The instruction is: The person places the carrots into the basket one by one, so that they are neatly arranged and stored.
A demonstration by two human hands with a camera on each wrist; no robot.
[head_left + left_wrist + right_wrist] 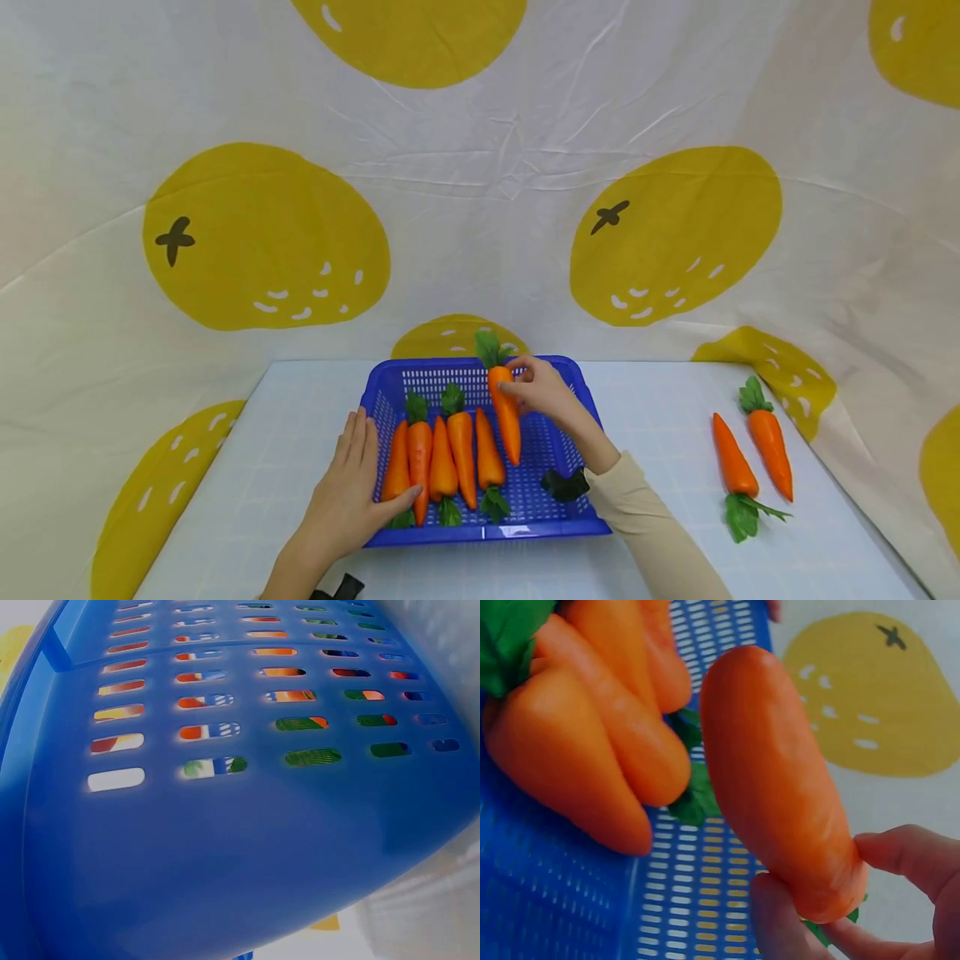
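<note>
My right hand [542,390] pinches a carrot [507,421] near its leafy top, thumb on one side and fingers on the other. The carrot's tip points down inside the blue plastic basket [480,534], to the right of several other carrots [462,450] lying in a row. Some of those have their leaves toward the back, others toward the front. My left hand [347,492] lies along the basket's left side, fingers straight and thumb stretched over the leftmost carrots. The left wrist view is filled by the slotted basket wall [210,862].
Two more carrots, one leaf-end forward [733,458] and one leaf-end back [771,454], lie on the white table [652,417] to the right of the basket. Behind the table hangs a pale cloth [480,250] printed with yellow fruit.
</note>
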